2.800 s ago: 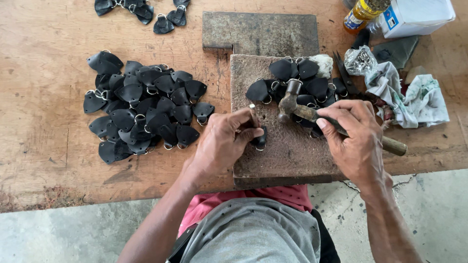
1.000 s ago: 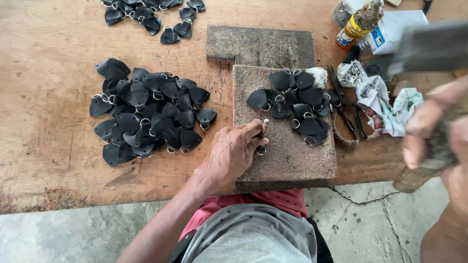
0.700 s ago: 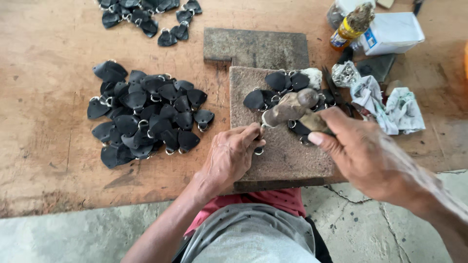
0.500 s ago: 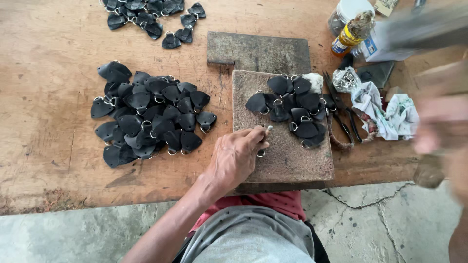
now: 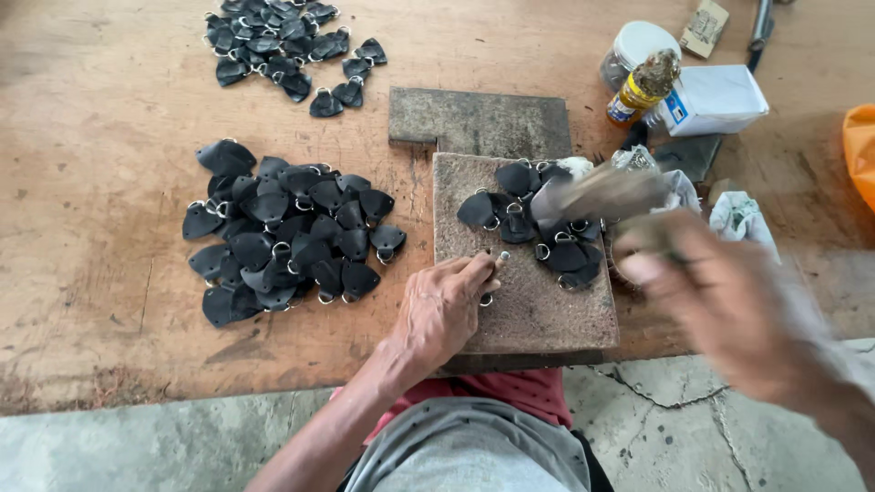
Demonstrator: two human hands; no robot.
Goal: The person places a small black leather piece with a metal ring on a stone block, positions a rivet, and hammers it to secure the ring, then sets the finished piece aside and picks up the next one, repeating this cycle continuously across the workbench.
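Punch (image 5: 500,259) upright in left hand (image 5: 444,310), hammer (image 5: 597,193) blurred.

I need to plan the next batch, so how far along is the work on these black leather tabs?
Looks done: no telling which pile is finished. In hand: the left hand pins a punch on the block; the right hand swings a blurred hammer. Left: perhaps the small heap on the block, the big pile or the far pile.

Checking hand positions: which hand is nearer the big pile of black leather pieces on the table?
Left. The left hand rests just right of the big pile; the blurred right hand is far beyond the block.
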